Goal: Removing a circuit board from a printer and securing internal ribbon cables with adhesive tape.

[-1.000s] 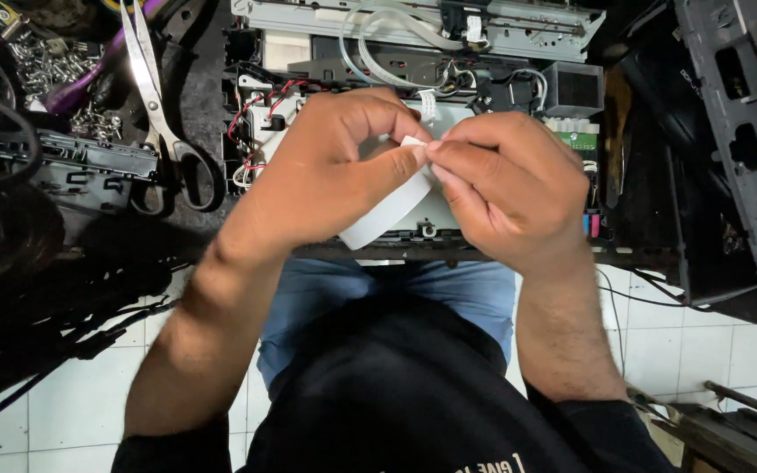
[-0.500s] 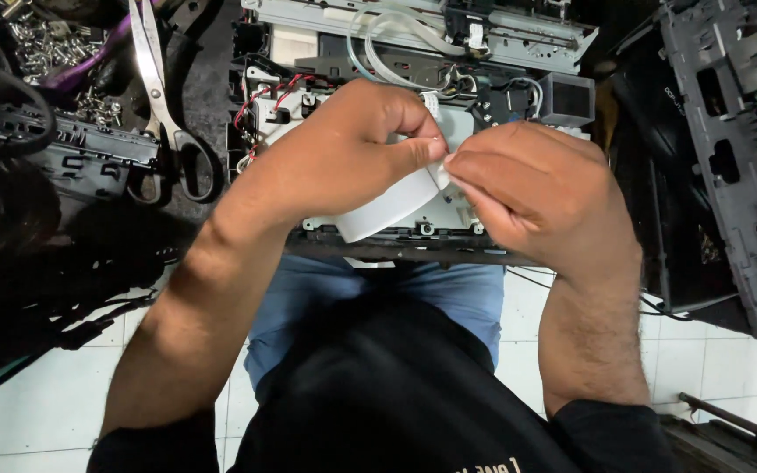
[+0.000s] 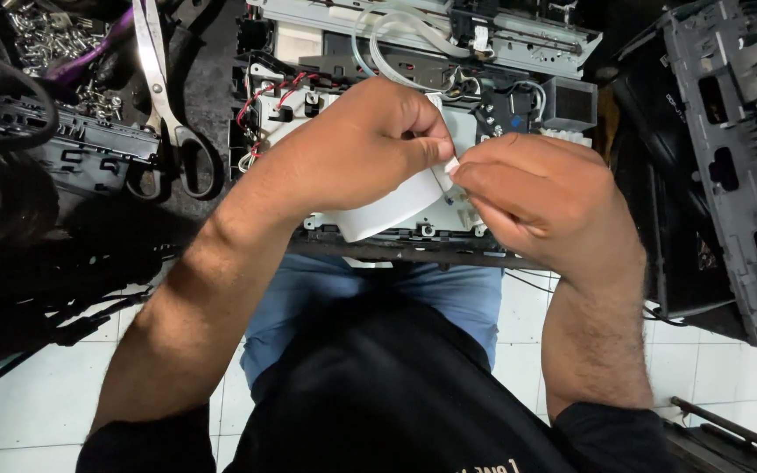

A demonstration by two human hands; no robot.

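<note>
Both my hands have drifted slightly right over the opened grey printer chassis [image 3: 519, 39]. My left hand [image 3: 352, 144] grips the white curved plastic piece [image 3: 387, 210]; my right hand [image 3: 545, 197] pinches its corner, seemingly peeling something. Next calls for a steady pull.

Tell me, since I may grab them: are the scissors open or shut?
Shut: the scissors lie flat, blades together, black handle loops side by side, left of the left hand.

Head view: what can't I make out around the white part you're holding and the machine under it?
- White part: its top and how each grip sits on it, hidden by the left hand and right hand.
- Opened machine: middle covered by both hands, far side cut off by the top edge.
- Scissors: blade tips cut off by the top edge.
- Screws: too small to tell types.
</note>
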